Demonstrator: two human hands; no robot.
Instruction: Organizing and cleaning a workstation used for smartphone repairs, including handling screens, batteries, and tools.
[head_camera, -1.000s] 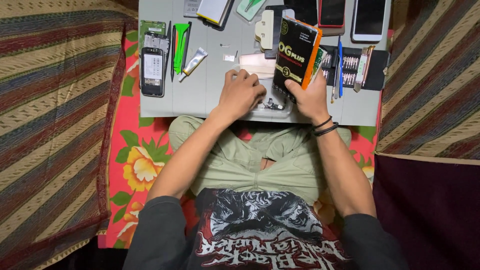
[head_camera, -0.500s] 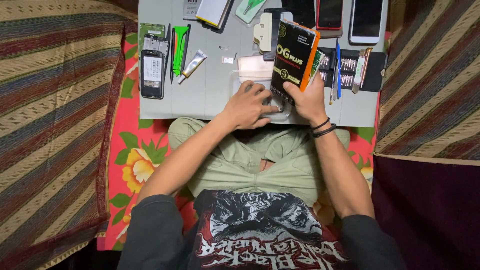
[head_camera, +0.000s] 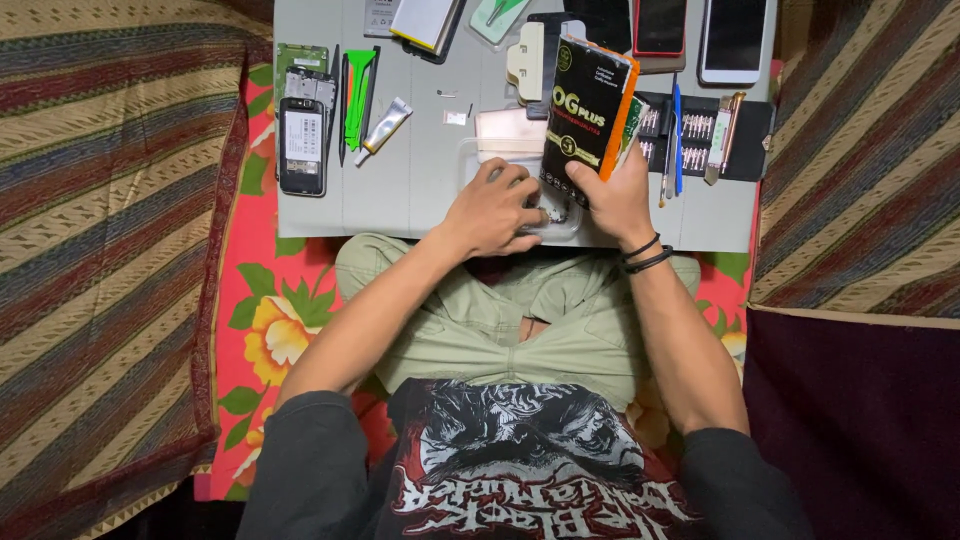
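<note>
Black box (head_camera: 585, 115) in right hand (head_camera: 612, 195), near board edge (head_camera: 400, 232)

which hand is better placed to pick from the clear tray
Left. The left hand already rests on the clear tray with its fingers in it, while the right hand is busy holding the black box upright.

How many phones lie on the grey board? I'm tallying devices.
3 plainly: an opened one at the left edge, and two screen-up at the top right, red-edged and white. The black packet in the right hand may hide more.
</note>
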